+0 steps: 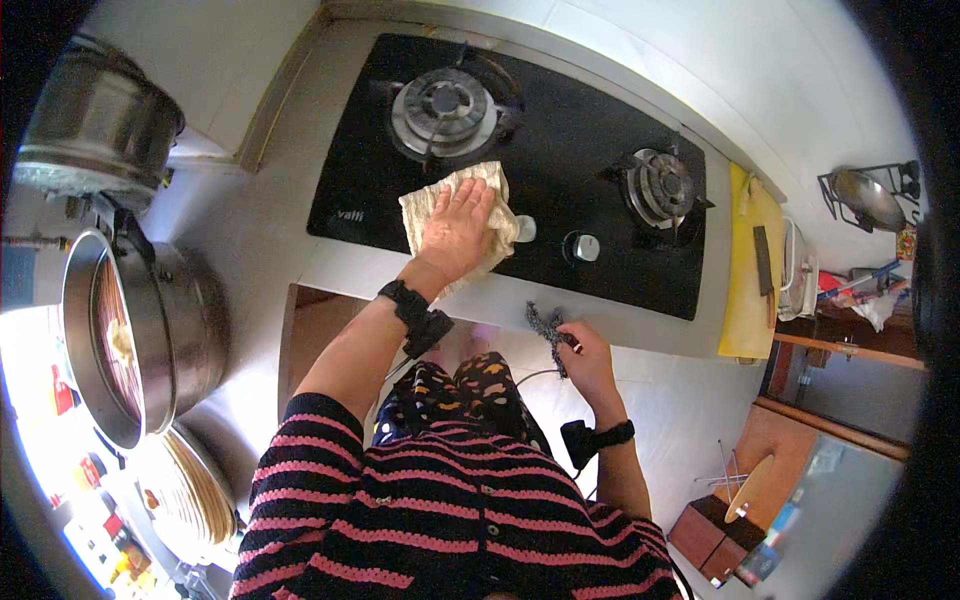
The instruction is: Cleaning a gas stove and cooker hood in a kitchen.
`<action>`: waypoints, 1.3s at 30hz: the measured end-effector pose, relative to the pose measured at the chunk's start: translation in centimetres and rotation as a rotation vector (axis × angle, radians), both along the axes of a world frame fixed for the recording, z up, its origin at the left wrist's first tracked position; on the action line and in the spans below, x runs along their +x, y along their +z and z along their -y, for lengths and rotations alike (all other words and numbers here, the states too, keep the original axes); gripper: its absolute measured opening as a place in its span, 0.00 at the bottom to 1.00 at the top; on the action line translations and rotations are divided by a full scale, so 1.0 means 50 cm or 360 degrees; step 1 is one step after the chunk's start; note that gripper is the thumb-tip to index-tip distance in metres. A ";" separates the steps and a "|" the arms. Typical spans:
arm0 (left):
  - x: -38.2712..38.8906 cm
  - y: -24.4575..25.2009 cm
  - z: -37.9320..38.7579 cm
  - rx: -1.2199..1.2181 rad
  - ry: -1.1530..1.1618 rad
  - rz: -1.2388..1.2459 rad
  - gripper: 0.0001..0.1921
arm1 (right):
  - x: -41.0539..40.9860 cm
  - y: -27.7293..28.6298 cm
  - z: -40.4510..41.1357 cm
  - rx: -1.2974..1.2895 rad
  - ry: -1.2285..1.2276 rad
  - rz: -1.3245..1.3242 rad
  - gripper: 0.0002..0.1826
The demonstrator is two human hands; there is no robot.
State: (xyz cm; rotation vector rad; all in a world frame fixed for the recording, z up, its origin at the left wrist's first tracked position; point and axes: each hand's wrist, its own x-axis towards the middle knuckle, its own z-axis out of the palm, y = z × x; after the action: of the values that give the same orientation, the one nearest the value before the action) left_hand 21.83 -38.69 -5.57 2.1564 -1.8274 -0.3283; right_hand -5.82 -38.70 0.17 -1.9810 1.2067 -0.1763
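Note:
My left hand point(456, 229) lies flat on a beige cloth point(487, 180), pressing it against the front of a black glass gas hob point(559, 142). Part of the cloth hangs over the hob's front edge and partly covers a control knob point(526, 229). In my right hand point(589, 360) is a dark metal scouring pad point(544, 322), held by the fingers in front of the counter edge point(637, 334). Another silver knob point(585, 246) shows on the hob. A large burner point(448, 105) stands beyond my left hand, and a smaller burner point(661, 187) is at the right.
On the right, a knife point(763, 262) lies on a yellow cutting board point(739, 292). Farther right is a wok point(866, 199) on a black rack. Large metal pots point(199, 330) stand at the left, near a stack of round steamer-like pieces point(187, 495). A wall borders the hob's back.

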 end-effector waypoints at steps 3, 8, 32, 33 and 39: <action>0.004 0.006 0.051 -0.0019 -0.0141 0.0073 0.30 | -0.017 -0.005 0.013 0.0045 -0.0107 0.0029 0.12; 0.021 0.009 0.111 -0.0106 -0.0401 -0.0070 0.30 | -0.032 -0.013 0.045 0.0194 -0.0152 0.0100 0.13; -0.020 -0.036 0.579 -0.0007 0.0519 0.0220 0.32 | -0.197 0.007 0.181 0.0980 -0.0123 0.0279 0.12; -0.007 -0.041 0.593 -0.0010 0.0504 0.0290 0.32 | -0.209 0.008 0.184 0.0996 -0.0140 0.0274 0.12; 0.019 -0.033 0.641 0.0038 0.0469 0.0329 0.31 | -0.265 -0.007 0.184 0.1179 -0.0440 0.0404 0.12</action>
State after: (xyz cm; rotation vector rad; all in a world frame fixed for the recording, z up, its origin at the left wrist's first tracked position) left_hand 22.76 -70.75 -7.21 2.5131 -1.5745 -0.0631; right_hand -19.09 -47.89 -0.19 -1.1170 1.1547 -0.0939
